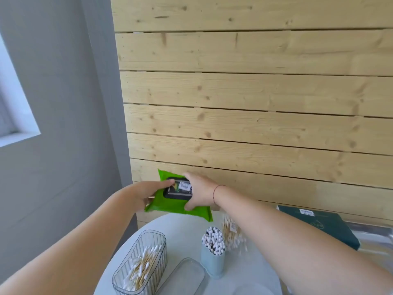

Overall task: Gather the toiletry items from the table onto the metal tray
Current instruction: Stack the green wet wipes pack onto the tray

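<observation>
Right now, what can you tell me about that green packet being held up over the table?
The green packet is a soft, crinkly plastic pouch, likely wet wipes, with a black flip lid and a white barcode sticker on its face. It is lifted off the round table, tilted, in front of the wooden plank wall. The left hand grips its left edge; the right hand clasps its right side over the lid.

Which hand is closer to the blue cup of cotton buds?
Right. The right hand grips the green wipes pack just behind the blue cup; the left hand holds the pack's far-left edge.
</observation>
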The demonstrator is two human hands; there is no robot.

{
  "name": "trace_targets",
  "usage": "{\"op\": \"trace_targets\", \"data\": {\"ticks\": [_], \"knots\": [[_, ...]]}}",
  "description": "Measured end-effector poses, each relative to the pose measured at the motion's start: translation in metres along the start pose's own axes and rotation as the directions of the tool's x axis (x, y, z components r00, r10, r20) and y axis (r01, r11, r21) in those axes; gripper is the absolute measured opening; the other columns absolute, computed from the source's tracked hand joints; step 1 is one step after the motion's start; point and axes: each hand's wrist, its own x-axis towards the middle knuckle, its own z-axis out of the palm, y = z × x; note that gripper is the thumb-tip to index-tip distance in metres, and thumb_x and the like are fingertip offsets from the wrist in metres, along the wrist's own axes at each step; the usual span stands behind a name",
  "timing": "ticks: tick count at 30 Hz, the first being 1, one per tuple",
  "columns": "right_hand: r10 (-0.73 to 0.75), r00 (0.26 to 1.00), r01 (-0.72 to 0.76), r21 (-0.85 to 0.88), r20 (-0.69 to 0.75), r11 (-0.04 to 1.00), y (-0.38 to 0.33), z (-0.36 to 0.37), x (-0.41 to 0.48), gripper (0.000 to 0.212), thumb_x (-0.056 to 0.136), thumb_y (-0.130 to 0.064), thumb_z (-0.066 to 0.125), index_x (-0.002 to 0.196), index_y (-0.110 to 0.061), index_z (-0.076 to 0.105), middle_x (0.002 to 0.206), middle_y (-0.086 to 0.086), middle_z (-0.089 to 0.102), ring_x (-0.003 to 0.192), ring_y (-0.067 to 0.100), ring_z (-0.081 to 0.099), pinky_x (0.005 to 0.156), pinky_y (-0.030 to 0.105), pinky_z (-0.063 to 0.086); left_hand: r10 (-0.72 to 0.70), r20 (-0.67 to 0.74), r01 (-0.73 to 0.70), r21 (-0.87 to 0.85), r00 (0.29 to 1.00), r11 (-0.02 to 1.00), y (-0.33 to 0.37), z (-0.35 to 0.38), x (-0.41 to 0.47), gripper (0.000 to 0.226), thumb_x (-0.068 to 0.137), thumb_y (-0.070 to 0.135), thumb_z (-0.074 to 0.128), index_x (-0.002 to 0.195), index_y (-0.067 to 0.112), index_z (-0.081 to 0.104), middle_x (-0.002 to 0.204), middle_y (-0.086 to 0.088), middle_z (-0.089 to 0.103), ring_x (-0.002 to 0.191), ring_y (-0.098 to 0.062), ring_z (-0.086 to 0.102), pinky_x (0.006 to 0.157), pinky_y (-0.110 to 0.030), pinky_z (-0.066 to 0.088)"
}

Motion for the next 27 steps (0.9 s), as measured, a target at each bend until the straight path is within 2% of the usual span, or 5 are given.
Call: {"op": "trace_targets", "data": {"ticks": [5, 12, 18, 21, 27], "knots": [[0.039, 0.956, 0.014, 0.178, -0.291, 0.984, -0.004, -0.068, -0.045, 0.09, 0.055, -0.032, 0.085, 0.131, -0.022, 0.039, 0.13, 0.003, 0.036, 0.123, 0.019, 0.038, 0.103, 0.032, 0.036, 0.192, 0.063, -0.184, -0.122, 0.979, 0.975, 0.048, 0.011, -0.045, 0.045, 0.08, 0.03, 0.071, 0.117, 0.006, 0.061, 0.115, -0.017, 0.069, 0.105, -0.03, 0.066, 0.092, -0.041, 0.054], [0.378, 0.877, -0.122, 0.622, -0.297, 0.774, 0.018, -0.136, -0.188, 0.098, 0.07, -0.026, 0.08, 0.146, -0.023, 0.018, 0.149, 0.002, 0.025, 0.132, 0.015, 0.032, 0.109, 0.031, 0.03, 0.251, 0.099, -0.223, -0.232, 0.963, 0.947, 0.079, 0.12, -0.125, 0.028, 0.078, 0.032, 0.074, 0.091, 0.008, 0.065, 0.07, -0.007, 0.073, 0.05, -0.016, 0.069, 0.043, -0.023, 0.055], [0.538, 0.843, -0.185, 0.923, -0.028, 0.338, 0.068, -0.128, -0.291, 0.037, 0.088, -0.022, 0.061, 0.123, -0.013, 0.055, 0.112, 0.014, 0.069, 0.093, 0.027, 0.067, 0.083, 0.038, 0.055, 0.157, 0.185, -0.115, -0.221, 0.97, 0.969, 0.033, 0.228, -0.156, 0.038, 0.081, 0.033, 0.072, 0.102, 0.004, 0.06, 0.083, -0.011, 0.068, 0.064, -0.021, 0.065, 0.046, -0.028, 0.057], [0.668, 0.743, -0.286, 0.923, 0.044, 0.257, 0.091, -0.097, -0.312, 0.029, 0.09, -0.021, 0.059, 0.117, -0.009, 0.059, 0.093, 0.014, 0.071, 0.075, 0.026, 0.067, 0.07, 0.036, 0.057, 0.108, 0.131, -0.094, -0.106, 0.985, 0.99, 0.001, 0.264, -0.15, 0.051, 0.077, 0.042, 0.073, 0.101, 0.0, 0.056, 0.093, -0.014, 0.066, 0.087, -0.028, 0.066, 0.076, -0.038, 0.058], [0.75, 0.656, -0.339, 0.921, 0.087, 0.19, 0.137, -0.038, -0.319, 0.035, 0.074, -0.036, 0.075, 0.098, -0.011, 0.07, 0.104, 0.014, 0.072, 0.101, 0.032, 0.066, 0.098, 0.051, 0.048, 0.071, 0.176, -0.081, 0.054, 0.982, 0.995, -0.042, 0.291, -0.09, 0.04, 0.074, 0.043, 0.068, 0.089, 0.007, 0.059, 0.099, -0.014, 0.062, 0.09, -0.026, 0.059, 0.092, -0.042, 0.05]]}}
